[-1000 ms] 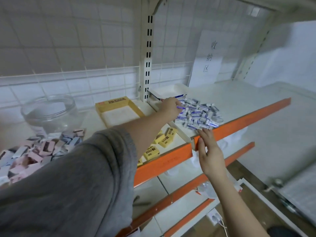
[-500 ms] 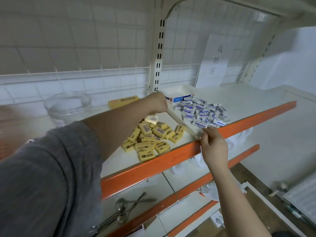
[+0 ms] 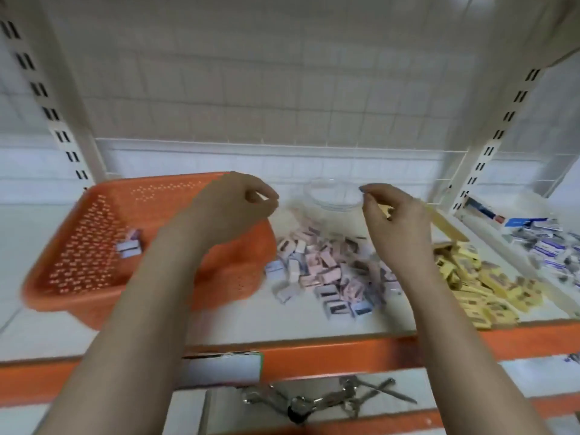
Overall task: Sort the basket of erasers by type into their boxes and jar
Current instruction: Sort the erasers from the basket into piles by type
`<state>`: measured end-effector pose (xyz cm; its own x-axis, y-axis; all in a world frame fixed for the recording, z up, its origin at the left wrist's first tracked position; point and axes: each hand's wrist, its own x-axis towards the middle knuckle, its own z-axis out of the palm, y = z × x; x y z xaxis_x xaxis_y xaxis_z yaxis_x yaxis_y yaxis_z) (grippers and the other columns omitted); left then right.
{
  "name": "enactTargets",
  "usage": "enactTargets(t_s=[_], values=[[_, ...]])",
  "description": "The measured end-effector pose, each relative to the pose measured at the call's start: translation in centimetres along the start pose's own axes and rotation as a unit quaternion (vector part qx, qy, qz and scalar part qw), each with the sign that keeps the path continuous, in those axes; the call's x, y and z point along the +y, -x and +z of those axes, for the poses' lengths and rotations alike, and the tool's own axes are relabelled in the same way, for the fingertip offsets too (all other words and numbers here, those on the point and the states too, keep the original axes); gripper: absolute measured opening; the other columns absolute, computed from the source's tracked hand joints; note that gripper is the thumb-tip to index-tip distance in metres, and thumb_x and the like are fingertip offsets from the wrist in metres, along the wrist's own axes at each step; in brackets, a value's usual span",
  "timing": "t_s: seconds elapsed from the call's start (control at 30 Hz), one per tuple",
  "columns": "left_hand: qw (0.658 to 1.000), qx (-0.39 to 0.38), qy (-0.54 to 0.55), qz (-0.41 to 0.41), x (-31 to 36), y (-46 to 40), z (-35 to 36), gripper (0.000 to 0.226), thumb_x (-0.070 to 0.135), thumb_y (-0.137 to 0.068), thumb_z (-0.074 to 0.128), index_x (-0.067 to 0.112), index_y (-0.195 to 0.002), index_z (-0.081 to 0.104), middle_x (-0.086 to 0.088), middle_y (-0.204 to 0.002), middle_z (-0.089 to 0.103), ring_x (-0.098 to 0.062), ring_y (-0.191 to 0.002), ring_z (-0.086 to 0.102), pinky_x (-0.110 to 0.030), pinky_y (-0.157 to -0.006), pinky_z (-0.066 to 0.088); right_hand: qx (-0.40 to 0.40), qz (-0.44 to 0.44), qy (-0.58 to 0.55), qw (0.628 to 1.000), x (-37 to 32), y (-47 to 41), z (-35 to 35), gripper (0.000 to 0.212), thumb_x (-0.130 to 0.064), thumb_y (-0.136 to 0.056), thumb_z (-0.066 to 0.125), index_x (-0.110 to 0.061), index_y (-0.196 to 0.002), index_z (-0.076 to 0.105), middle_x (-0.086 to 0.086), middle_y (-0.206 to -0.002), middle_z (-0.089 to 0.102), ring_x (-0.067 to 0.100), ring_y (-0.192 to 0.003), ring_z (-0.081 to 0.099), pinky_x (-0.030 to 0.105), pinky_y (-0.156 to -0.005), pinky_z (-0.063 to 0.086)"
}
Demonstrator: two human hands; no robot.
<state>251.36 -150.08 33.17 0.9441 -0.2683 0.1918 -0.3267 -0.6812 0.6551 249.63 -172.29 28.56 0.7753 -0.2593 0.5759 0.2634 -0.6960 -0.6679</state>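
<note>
While both hands are hovering over the shelf, sorting is pausing between piles.
Left hand (image 3: 232, 202) and right hand (image 3: 394, 211) are now raised, fingers loosely curled, gripping nothing clear; they were at the blue erasers (image 3: 552, 246) a second ago. Basket (image 3: 94, 246) is still holding a few erasers (image 3: 130, 244); pink pile (image 3: 326, 271) is lying beside the jar (image 3: 334, 196), yellow pile (image 3: 477, 287) right of it.

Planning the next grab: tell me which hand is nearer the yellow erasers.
Right. The right hand hovers just left of the yellow erasers; the left hand is farther left, over the orange basket.
</note>
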Motion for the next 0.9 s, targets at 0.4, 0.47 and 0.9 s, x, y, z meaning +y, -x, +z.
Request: enactTargets(t_s=[0.4,0.47,0.9], values=[[0.973,0.135,-0.155,-0.109,-13.1,8.3,-10.7,0.018,0.021,-0.088,0.060,0.025,-0.104,0.069,0.000,-0.096,0.070,-0.016,-0.089,0.061,-0.026,-0.077,0.040,-0.466,-0.224,0.115,0.848,-14.0,-3.3,20.6,0.033,-0.017,-0.089,0.058,-0.017,-0.121,0.063,0.001,-0.118,0.065,0.015,-0.105,0.059,0.023,-0.086,0.042],[0.974,0.130,-0.152,-0.103,-13.8,8.7,-11.1,0.017,0.021,-0.089,0.060,0.026,-0.103,0.069,0.002,-0.095,0.070,-0.013,-0.087,0.061,-0.025,-0.077,0.040,-0.516,-0.272,0.188,0.790,-14.4,-3.8,23.5,0.042,-0.017,-0.087,0.058,-0.018,-0.129,0.057,0.003,-0.123,0.062,0.020,-0.109,0.057,0.026,-0.087,0.043],[0.965,0.002,-0.251,-0.080,-14.2,4.9,-11.1,0.022,0.021,-0.091,0.054,0.021,-0.109,0.066,-0.001,-0.106,0.067,-0.018,-0.097,0.060,-0.031,-0.086,0.047,-0.506,-0.308,0.299,0.748,-12.9,-4.2,26.7,0.027,-0.022,-0.087,0.061,-0.015,-0.113,0.061,0.009,-0.112,0.063,0.028,-0.100,0.060,0.035,-0.080,0.049]])
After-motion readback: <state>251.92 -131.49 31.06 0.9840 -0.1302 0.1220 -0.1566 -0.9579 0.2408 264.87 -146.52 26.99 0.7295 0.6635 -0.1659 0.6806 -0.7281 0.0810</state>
